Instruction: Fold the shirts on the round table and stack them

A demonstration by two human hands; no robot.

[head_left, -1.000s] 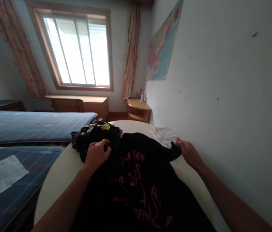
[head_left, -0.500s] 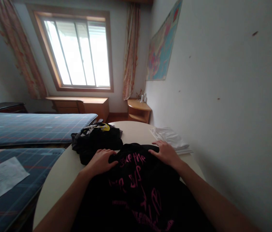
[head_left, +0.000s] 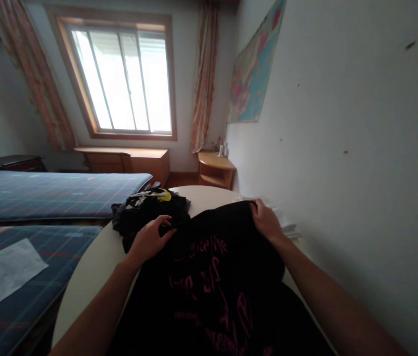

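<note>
Left hand and right hand: bare, fingers slender. Left forearm and right forearm likewise bare, smooth in outline, tapering to plain wrists. Nails too dim to judge.

Head view, taken from the wearer's head height over the near side of a round table, facing forward and down; the black garment lies nearest, at the lower edge, the window far beyond, the wall alongside at right.
</note>
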